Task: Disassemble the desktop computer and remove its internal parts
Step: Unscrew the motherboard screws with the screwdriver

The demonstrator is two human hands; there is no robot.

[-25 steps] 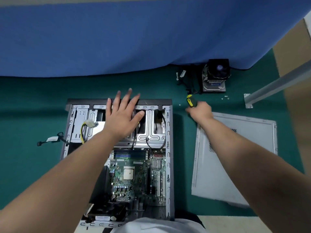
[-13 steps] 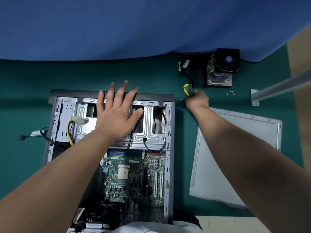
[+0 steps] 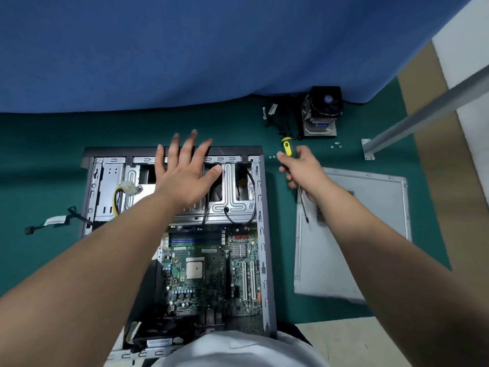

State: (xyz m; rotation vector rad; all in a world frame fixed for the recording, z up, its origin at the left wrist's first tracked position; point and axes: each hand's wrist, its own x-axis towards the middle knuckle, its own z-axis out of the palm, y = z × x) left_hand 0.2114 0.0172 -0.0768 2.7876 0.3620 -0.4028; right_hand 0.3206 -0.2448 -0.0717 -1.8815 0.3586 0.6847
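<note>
Screwdriver's up off the mat!
Right hand (image 3: 304,170) now grips the screwdriver (image 3: 287,148), lifted toward the case; left hand (image 3: 185,176) stays spread flat on the drive cage (image 3: 232,192) — motherboard (image 3: 211,268) screws likely next.

1 open case (image 3: 260,234), 1 screwdriver (image 3: 287,148), 1 side panel (image 3: 370,207), 2 hands (image 3: 185,176).
</note>
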